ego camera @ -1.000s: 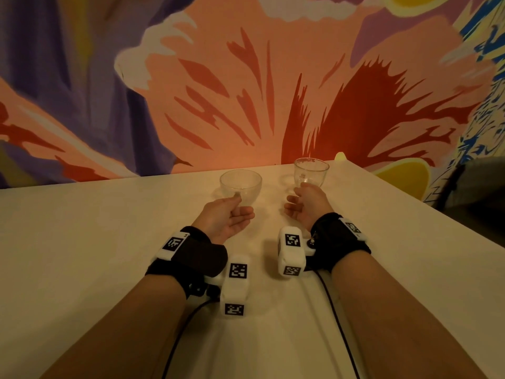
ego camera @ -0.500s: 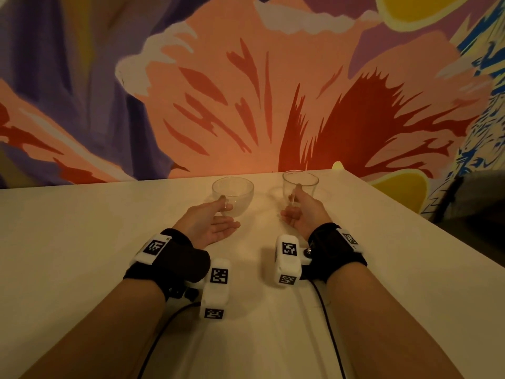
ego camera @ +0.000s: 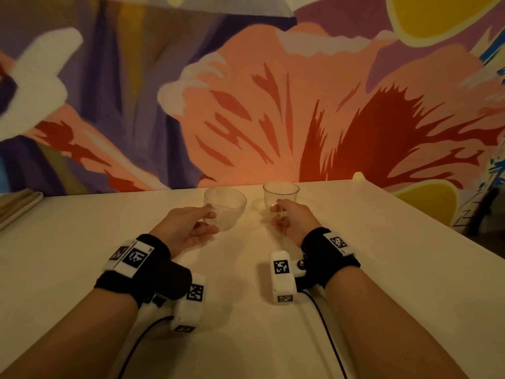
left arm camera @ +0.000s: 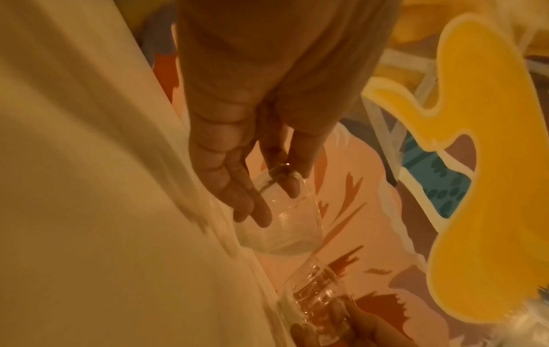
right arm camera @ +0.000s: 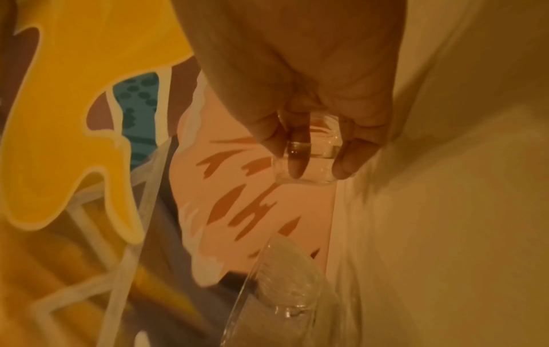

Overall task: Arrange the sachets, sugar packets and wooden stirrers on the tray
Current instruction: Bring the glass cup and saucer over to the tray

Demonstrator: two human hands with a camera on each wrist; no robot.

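My left hand [ego camera: 209, 218] pinches the near rim of a clear glass bowl [ego camera: 229, 209], thumb on top and the other fingers loosely spread below. My right hand [ego camera: 277, 214] pinches the near rim of a clear glass tumbler [ego camera: 282, 194]. Both glasses are near the far edge of the table and look empty. The left wrist view shows the left hand [left arm camera: 276, 183] on the bowl [left arm camera: 288, 225], with the tumbler [left arm camera: 318, 305] beyond. The right wrist view shows the right hand [right arm camera: 309, 159] on the tumbler [right arm camera: 318, 152]. No sachets or sugar packets are in view.
The pale table [ego camera: 82, 255] runs up to a painted mural wall [ego camera: 246, 105]. A flat pale object with brownish strips [ego camera: 19, 203] pokes in at the far left edge, cut off by the frame. The table's right edge [ego camera: 437, 220] drops off to a dark area.
Both hands keep hold of their glasses. My left hand's lower fingers have uncurled. The head view has tilted up and shifted, bringing the flat object at the left into sight.
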